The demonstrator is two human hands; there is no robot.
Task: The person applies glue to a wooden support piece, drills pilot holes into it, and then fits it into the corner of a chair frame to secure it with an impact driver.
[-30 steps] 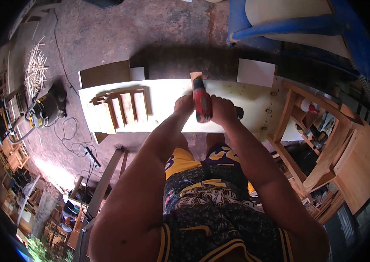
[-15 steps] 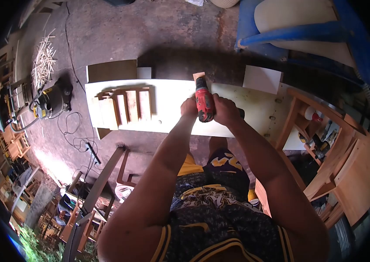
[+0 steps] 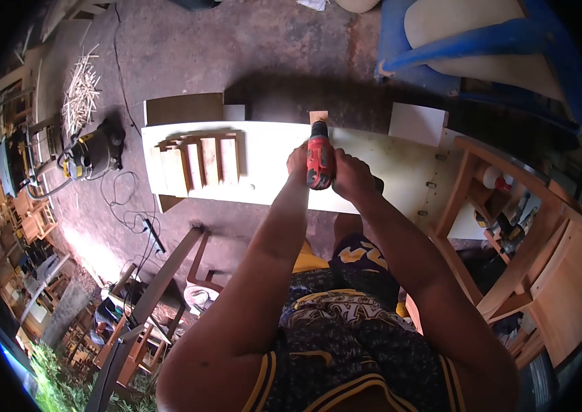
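Observation:
A red and black cordless drill (image 3: 319, 165) points away from me over the white board. My right hand (image 3: 354, 176) is closed around its handle, and the dark battery end (image 3: 379, 185) sticks out on the right. On the drill's left side is my left hand (image 3: 298, 162), with curled fingers partly hidden behind the drill body; what they grip does not show. Just beyond the chuck, a small light wood piece (image 3: 318, 115) shows at the far edge of the white board (image 3: 270, 154). The drill hides where its tip meets the wood.
Several wooden pieces (image 3: 210, 165) stand together on the board's left part. A wooden frame (image 3: 466, 189) stands close on the right. A blue chair (image 3: 469, 51) is at the upper right. Cables and a yellow-black machine (image 3: 92, 156) lie on the floor at left.
The view has shifted slightly, so most things appear a little further right. The drill and the small wood piece look straighter in view; both hands stay at the drill.

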